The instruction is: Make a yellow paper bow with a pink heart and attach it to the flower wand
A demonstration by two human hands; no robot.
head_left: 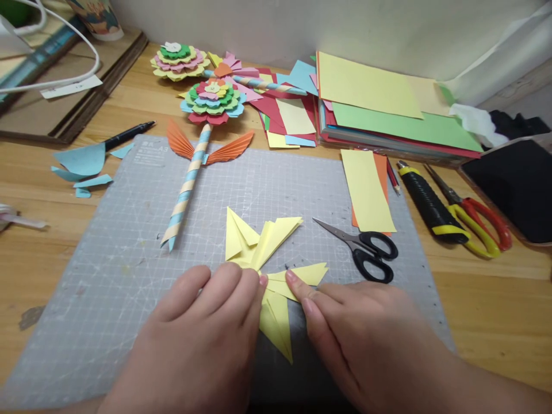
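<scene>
A yellow folded paper [269, 241] with several pointed, creased flaps lies spread on the grey cutting mat [107, 247]. My left hand [202, 333] rests over its left side, fingers curled down and pressed onto the paper near its centre. That hand hides the flaps beneath it. The index finger of my right hand [371, 333] presses on the right-hand flap, with the thumb close beside at the flap's lower edge. Black-handled scissors [356, 242] lie on the mat just beyond my right hand, blades partly apart.
Behind lie two layered paper flowers [213, 103] [179, 62] on striped stems. Yellow strips [366, 190], a utility knife [426, 201], red-yellow scissors [457, 201] and a dark-screened device [517, 184] are at right. Blue scraps [81, 160] and a black pen [129, 135] lie left; stacked coloured paper [371, 86] behind.
</scene>
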